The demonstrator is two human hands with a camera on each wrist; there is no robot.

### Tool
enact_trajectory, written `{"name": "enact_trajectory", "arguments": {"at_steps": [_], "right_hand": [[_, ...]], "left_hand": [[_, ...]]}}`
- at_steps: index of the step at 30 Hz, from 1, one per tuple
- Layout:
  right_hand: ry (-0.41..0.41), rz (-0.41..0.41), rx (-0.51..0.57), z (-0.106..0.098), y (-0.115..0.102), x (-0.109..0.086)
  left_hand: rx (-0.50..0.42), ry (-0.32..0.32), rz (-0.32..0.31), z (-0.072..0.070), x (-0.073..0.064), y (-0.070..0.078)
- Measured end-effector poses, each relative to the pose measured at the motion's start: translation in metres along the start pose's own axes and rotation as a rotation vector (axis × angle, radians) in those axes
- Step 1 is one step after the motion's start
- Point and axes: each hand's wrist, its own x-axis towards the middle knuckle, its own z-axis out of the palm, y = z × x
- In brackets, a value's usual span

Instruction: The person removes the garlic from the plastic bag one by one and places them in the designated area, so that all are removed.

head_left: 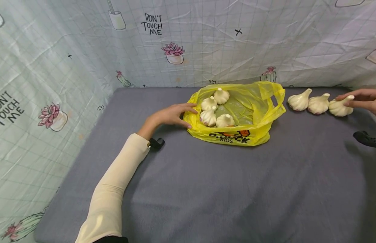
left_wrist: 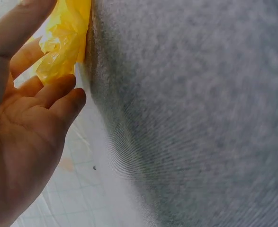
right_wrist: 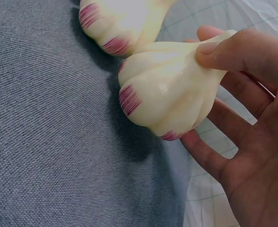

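Observation:
A yellow plastic bag (head_left: 236,135) lies with its mouth spread wide, and several garlic bulbs (head_left: 208,116) sit in its left half. My left hand (head_left: 172,114) holds the bag's left end, fingers at the rim and thumb lower on the outside. The left wrist view shows crumpled yellow plastic (left_wrist: 65,47) between thumb and fingers. To the right of the bag, three garlic bulbs stand in a row. My right hand (right_wrist: 252,123) pinches the stem of the rightmost garlic bulb (right_wrist: 169,90), whose base has purple streaks. The neighbouring bulb (right_wrist: 124,23) is close beside it.
A grey cloth (head_left: 188,189) covers the table. Printed fabric (head_left: 206,40) hangs along the back and left. The middle bulb (head_left: 318,104) and the left bulb (head_left: 298,100) of the row stand near the back edge. The bag's handle loop (head_left: 277,98) sticks up on its right.

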Motion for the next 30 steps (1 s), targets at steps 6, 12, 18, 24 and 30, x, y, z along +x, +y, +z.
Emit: {"name": "enact_trajectory", "arguments": {"at_steps": [6, 12, 18, 24, 30], "right_hand": [[-0.016, 0.136, -0.117, 0.001, 0.001, 0.003], [-0.055, 0.168, -0.209, 0.004, 0.006, 0.006], [-0.057, 0.165, -0.181, 0.007, 0.003, 0.005], [-0.037, 0.153, -0.189, 0.011, 0.000, -0.002], [0.026, 0.114, -0.277, 0.018, -0.011, -0.006]], "left_hand": [[0.009, 0.017, 0.014, -0.002, -0.001, -0.001], [0.008, 0.021, 0.013, -0.002, -0.002, -0.001], [-0.001, 0.027, 0.010, -0.002, -0.003, 0.000], [-0.013, 0.031, 0.006, -0.003, -0.005, 0.002], [-0.024, 0.033, 0.015, -0.004, -0.008, 0.004]]}}
